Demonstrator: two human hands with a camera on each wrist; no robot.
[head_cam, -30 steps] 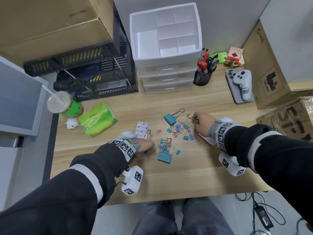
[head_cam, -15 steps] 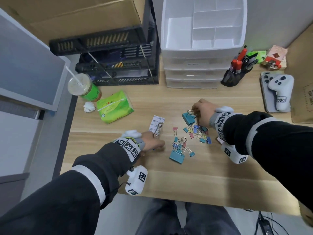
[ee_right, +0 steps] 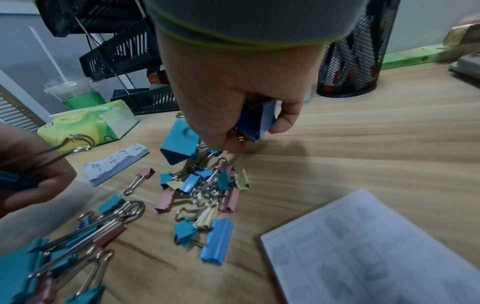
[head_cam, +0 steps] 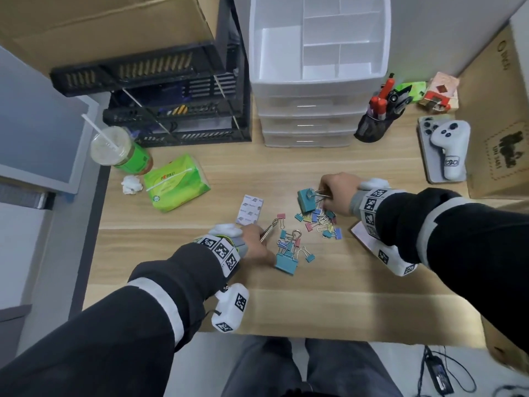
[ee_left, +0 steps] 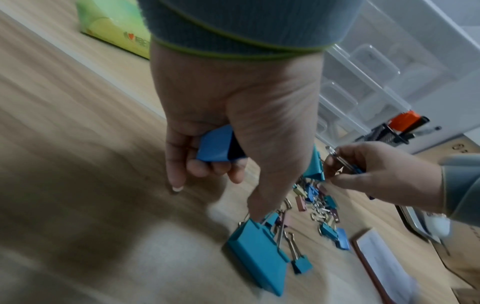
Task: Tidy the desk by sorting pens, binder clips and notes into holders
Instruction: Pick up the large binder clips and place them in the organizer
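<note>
Table (head_cam: pixel 357 173): pale wood grain in light and tan bands; on it, binder clips (head_cam: pixel 317 222) in teal, blue, pink and pale yellow with silver wire handles, two large teal clips (head_cam: pixel 286 263) among them, and a white note pad (head_cam: pixel 249 210) printed with small grey marks. Left of the clips, green-and-yellow tissue pack (head_cam: pixel 174 183), cup with green label (head_cam: pixel 126 153), black slotted trays (head_cam: pixel 171 90). Behind the clips, white drawer organiser (head_cam: pixel 315 90), black mesh pen pot (head_cam: pixel 375 127) with red-capped markers; sleeves (head_cam: pixel 458 233) black with a white band, wristbands (head_cam: pixel 220 250) white with black square codes.
</note>
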